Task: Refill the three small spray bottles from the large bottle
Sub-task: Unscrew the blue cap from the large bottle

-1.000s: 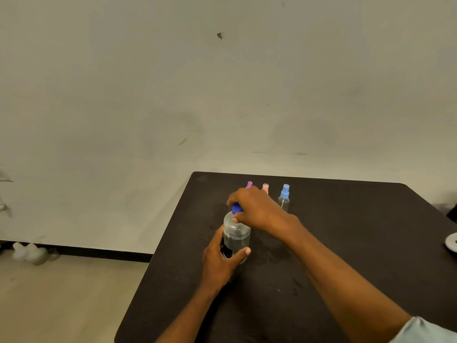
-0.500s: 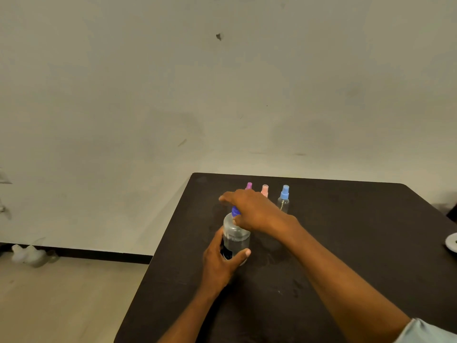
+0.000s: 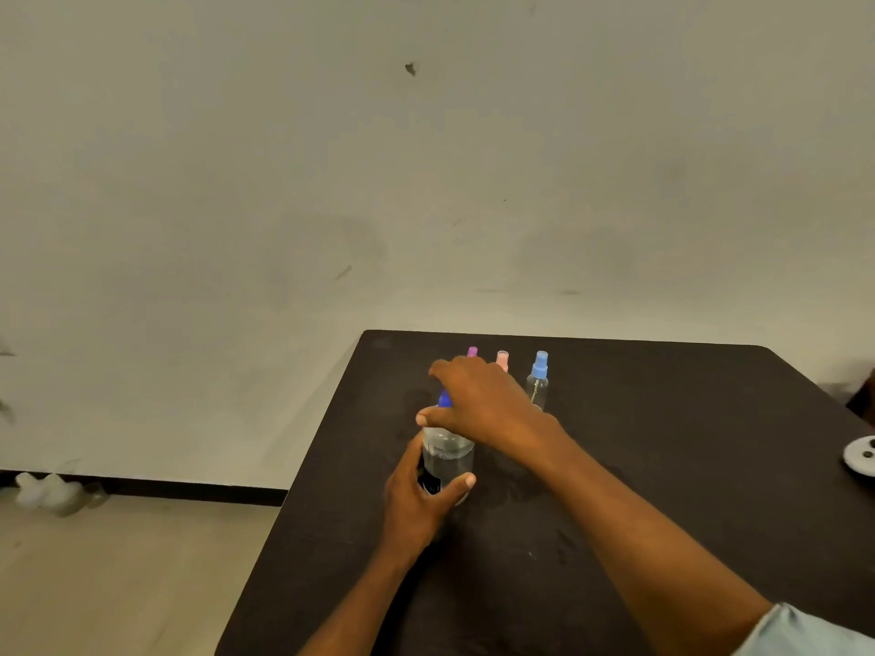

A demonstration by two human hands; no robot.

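Large bottle (image 3: 447, 454) stands upright on the dark table (image 3: 663, 442), near its left edge, clear with what looks like liquid inside, though the glare makes the level hard to judge. The left hand (image 3: 416, 506) wraps around its lower body, thumb across the front. The right hand (image 3: 478, 400) comes over the top, fingers curled round the blue cap (image 3: 444, 400). Just behind stand three small spray bottles in a row: purple-topped bottle (image 3: 472, 351), pink-topped bottle (image 3: 502, 359), both mostly hidden by the right hand, and blue-topped bottle (image 3: 538, 378). A white round object (image 3: 861, 454) sits at the table's right edge.
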